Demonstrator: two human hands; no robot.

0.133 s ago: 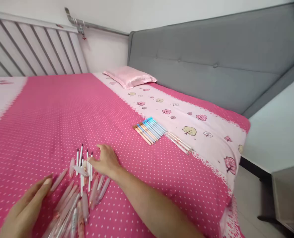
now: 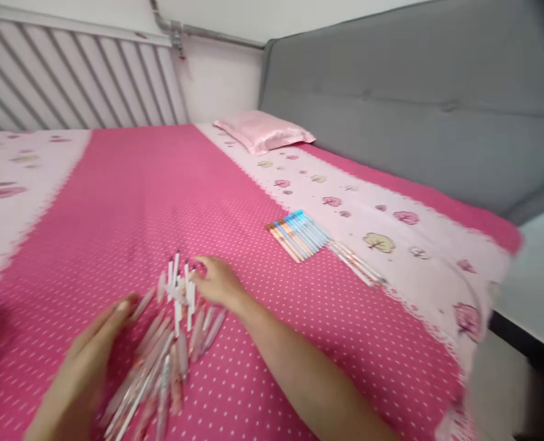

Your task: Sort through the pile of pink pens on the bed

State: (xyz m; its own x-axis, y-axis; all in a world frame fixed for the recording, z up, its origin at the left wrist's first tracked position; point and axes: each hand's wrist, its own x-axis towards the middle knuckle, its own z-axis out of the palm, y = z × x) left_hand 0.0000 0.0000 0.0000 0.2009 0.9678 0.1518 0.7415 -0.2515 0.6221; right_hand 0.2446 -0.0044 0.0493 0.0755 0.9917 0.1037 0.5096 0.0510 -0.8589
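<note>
A loose pile of pens (image 2: 150,355), mostly pale pink and clear, lies on the pink dotted bedspread. At its far end several white pens (image 2: 178,312) with dark tips lie close together. My right hand (image 2: 219,282) is at the right side of these white pens, thumb and fingers apart, the thumb close to or touching one of them. At the pile's left edge rests my left hand (image 2: 100,340), its fingers stretched out beside a pale pink pen (image 2: 143,303). Its far fingers are partly hidden, and motion blurs the view.
Farther right, blue and brown-topped pens (image 2: 297,236) lie in a neat row, with several clear pens (image 2: 357,263) beside them. A pink pillow (image 2: 265,130) lies by the grey headboard (image 2: 391,79). A white radiator (image 2: 79,73) stands along the far left wall.
The camera has turned left, so the whole scene sits farther right in the picture. Both hands keep nearly the same places around the pens.
</note>
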